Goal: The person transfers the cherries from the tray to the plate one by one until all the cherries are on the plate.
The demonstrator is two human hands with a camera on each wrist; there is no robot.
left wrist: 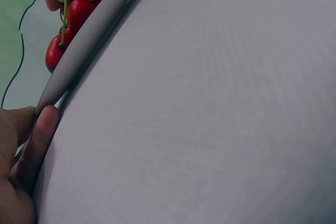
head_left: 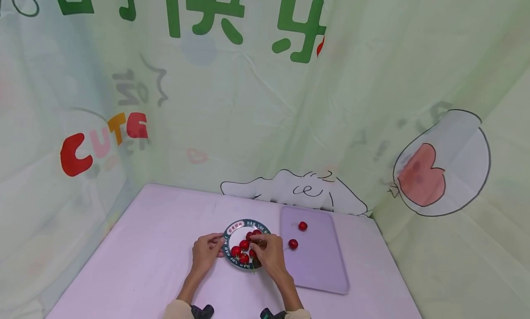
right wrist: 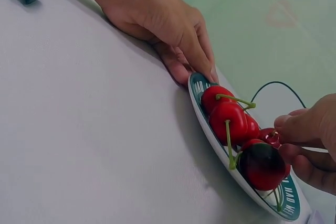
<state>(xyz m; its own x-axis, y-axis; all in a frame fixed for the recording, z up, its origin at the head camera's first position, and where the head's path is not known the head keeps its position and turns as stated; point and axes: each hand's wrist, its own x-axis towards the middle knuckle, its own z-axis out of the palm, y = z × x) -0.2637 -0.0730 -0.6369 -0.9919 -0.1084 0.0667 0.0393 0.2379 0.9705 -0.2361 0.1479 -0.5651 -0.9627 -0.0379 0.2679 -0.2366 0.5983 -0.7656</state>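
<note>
A round plate point(head_left: 227, 256) with a dark green lettered rim lies on the table, bearing several red cherries point(head_left: 244, 245) with green stems. My left hand point(head_left: 205, 252) pinches the plate's left rim, thumb above and a finger below, as the left wrist view shows. Over the plate's right side, my right hand point(head_left: 270, 254) has thumb and fingertips around one cherry point(right wrist: 270, 136) among the others. A cherry with a dark patch point(right wrist: 261, 165) sits close below those fingertips in the right wrist view. The right hand partly hides the plate's right rim in the head view.
Right of the plate lies a shallow purple tray point(head_left: 319, 268), with one cherry point(head_left: 302, 226) near its far end and another cherry point(head_left: 293, 244) near its left edge. The pale table point(head_left: 165, 245) reaches back to a printed curtain point(head_left: 248, 107) that hangs behind and on both sides.
</note>
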